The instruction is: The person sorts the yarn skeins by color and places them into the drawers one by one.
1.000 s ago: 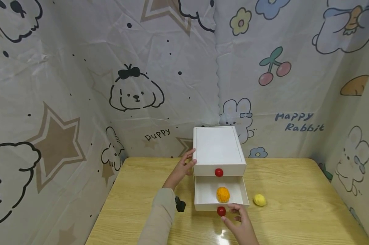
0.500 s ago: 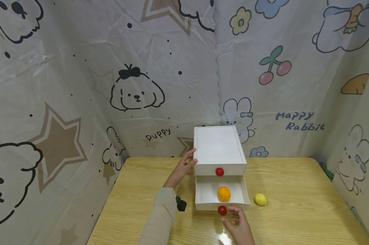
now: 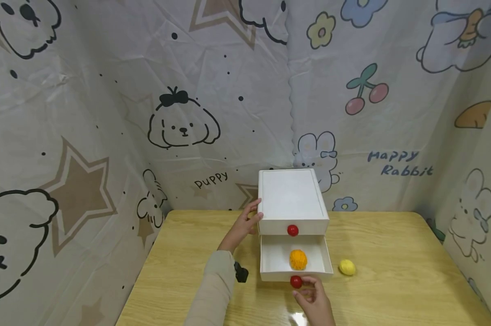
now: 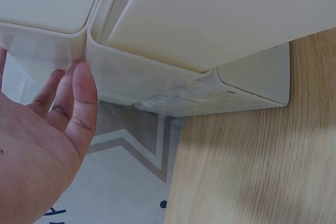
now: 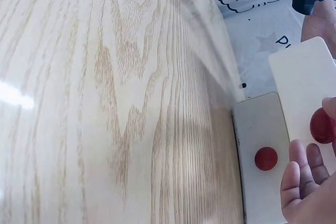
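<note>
Right hand [image 3: 317,302] edged in, half-open grip touching lower red knob [image 3: 296,282].

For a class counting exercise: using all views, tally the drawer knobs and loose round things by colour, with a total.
Red: 3 (top knob, middle knob, bottom knob in right wrist view)
Orange: 1 (orange round thing)
Yellow: 1 (yellow round thing)
Total: 5

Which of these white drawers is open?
The middle drawer, with the orange ball inside: it juts out, while the top drawer above and the bottom drawer below are shut.
</note>
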Demonstrator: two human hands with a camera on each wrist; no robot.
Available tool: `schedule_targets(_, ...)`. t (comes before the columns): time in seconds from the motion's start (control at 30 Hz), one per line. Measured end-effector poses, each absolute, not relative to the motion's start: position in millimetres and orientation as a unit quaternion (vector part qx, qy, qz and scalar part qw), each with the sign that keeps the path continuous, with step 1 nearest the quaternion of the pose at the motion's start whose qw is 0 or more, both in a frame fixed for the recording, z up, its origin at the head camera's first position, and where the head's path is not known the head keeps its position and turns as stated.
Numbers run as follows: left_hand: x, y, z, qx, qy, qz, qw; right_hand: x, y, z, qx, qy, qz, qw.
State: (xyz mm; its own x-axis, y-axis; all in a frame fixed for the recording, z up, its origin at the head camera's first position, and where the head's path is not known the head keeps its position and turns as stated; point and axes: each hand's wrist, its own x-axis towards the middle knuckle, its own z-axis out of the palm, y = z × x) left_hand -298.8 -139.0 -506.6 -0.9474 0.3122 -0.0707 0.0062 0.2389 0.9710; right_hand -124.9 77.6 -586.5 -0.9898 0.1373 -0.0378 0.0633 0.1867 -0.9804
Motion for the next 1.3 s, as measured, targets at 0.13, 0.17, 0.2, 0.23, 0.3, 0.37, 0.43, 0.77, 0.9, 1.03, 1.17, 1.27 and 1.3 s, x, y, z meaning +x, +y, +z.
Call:
schedule_targets(0.13,-297.9,-139.2,-506.8,0.102,0.777,0.608,0.13,-125.8,75.1,-588.2,-0.072,-0.763,0.642,0.021)
schedule_targets(0.17,-297.7,-139.2,-506.6,0.102,0.777,0.607,0.131,-126.1,74.7,-588.3,-0.071,-0.765,0.64,0.023)
schedule_targets(0.2,-297.5,-139.2,-506.5,0.103,0.776,0.608,0.132,-126.5,74.4,-588.1,-0.07,-0.766,0.638,0.024)
schedule_targets(0.23,-297.3,-139.1,-506.1,0.102,0.775,0.609,0.133,-126.9,73.9,-587.9,-0.071,-0.766,0.638,0.025)
schedule_targets(0.3,-297.1,-138.9,-505.4,0.103,0.775,0.609,0.133,-127.9,73.5,-587.2,-0.074,-0.769,0.634,0.024)
schedule_targets(0.37,-297.2,-139.1,-505.2,0.102,0.774,0.61,0.134,-128.8,73.7,-585.9,-0.077,-0.772,0.63,0.02)
schedule_targets(0.43,-296.9,-139.2,-504.6,0.102,0.776,0.608,0.133,-130.1,74.2,-584.2,-0.077,-0.773,0.629,0.016)
schedule_targets(0.77,-297.9,-139.0,-506.9,0.101,0.78,0.605,0.124,-140.3,78.7,-576.5,-0.082,-0.781,0.619,0.002)
schedule_targets(0.9,-298.9,-138.9,-508.5,0.101,0.777,0.609,0.125,-143.6,80.6,-575.9,-0.081,-0.785,0.614,0.004)
schedule_targets(1.03,-298.2,-138.7,-507.6,0.1,0.778,0.608,0.124,-147.3,81.3,-576.0,-0.081,-0.784,0.615,0.003)
schedule_targets(1.17,-297.2,-138.5,-507.5,0.102,0.778,0.608,0.122,-151.4,81.8,-576.3,-0.075,-0.788,0.611,0.001)
schedule_targets(1.27,-297.1,-138.0,-507.5,0.104,0.775,0.612,0.122,-154.5,83.0,-576.1,-0.067,-0.792,0.607,0.002)
schedule_targets(1.3,-297.2,-137.9,-507.4,0.105,0.774,0.613,0.122,-155.4,83.4,-576.1,-0.064,-0.791,0.608,0.004)
